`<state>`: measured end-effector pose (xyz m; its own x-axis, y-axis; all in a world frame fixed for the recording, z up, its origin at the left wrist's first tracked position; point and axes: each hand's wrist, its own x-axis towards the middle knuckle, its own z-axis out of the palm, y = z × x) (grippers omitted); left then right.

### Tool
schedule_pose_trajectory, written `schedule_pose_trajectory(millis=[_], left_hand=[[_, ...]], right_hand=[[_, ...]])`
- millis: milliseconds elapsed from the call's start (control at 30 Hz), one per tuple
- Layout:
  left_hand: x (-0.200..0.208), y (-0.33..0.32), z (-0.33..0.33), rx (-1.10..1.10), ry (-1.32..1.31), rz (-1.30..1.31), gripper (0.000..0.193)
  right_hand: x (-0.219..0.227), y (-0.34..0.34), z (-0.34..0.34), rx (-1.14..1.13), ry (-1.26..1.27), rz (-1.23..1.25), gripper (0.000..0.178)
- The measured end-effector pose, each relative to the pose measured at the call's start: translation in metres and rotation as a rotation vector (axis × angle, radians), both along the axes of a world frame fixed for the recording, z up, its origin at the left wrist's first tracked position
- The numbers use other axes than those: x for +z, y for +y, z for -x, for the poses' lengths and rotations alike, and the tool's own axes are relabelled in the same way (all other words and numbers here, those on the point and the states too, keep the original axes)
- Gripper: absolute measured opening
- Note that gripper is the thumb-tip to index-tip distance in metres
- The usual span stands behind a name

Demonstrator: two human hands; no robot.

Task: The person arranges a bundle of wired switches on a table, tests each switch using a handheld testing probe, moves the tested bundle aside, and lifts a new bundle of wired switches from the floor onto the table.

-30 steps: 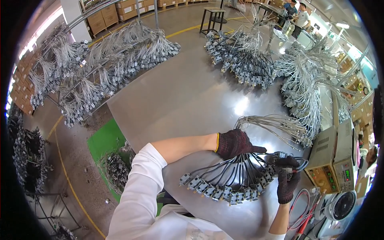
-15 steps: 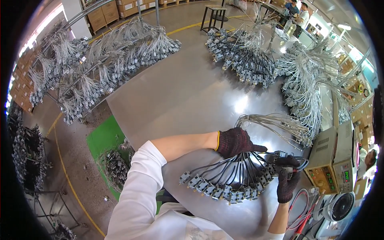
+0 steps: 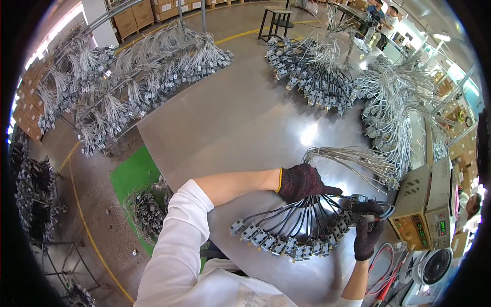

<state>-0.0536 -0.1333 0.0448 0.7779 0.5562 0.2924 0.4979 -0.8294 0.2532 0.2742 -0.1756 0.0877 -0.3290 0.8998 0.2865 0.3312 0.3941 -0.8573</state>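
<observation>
My left hand [image 3: 300,183], in a dark knitted glove with a yellow cuff edge, is closed over a bundle of cables [image 3: 302,205], its index finger stretched to the right. From under it black cables fan toward me, ending in an arc of small grey metal box-like connectors [image 3: 279,247]. Bare silvery wires [image 3: 353,154] trail out beyond the hand. My right hand [image 3: 367,230], gloved too, is closed on a test lead [image 3: 369,218] at the right end of the arc. Another grey connector [image 3: 359,197] sits just above its fingertips; the exact contact is hidden.
Two stacked bench instruments [image 3: 427,225] with lit displays stand at the right, beside a round black dial [image 3: 434,266] and red leads [image 3: 388,286]. More cable bundles [image 3: 312,77] lie on the far side of the metal table [image 3: 215,133]. A loaded rack [image 3: 138,77] stands left.
Both hands hold nearly the same place. The view has shifted very slightly; no cable or connector has visibly moved.
</observation>
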Motion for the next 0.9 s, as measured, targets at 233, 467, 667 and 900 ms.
schedule_pose_trajectory(millis=[233, 467, 667, 900], left_hand=[[-0.024, 0.009, -0.004, -0.047, -0.099, -0.070, 0.092], [-0.032, 0.012, -0.007, -0.055, -0.103, -0.056, 0.093], [-0.008, 0.003, -0.001, -0.023, -0.007, -0.035, 0.094], [-0.013, 0.003, 0.002, 0.005, -0.045, -0.081, 0.091]], right_hand=[[0.002, 0.001, 0.004, 0.001, -0.020, -0.024, 0.058], [0.000, 0.001, 0.002, 0.011, -0.034, -0.041, 0.060], [0.006, -0.002, 0.004, -0.003, -0.052, -0.029, 0.057], [0.008, 0.003, 0.007, 0.009, -0.050, -0.001, 0.053]])
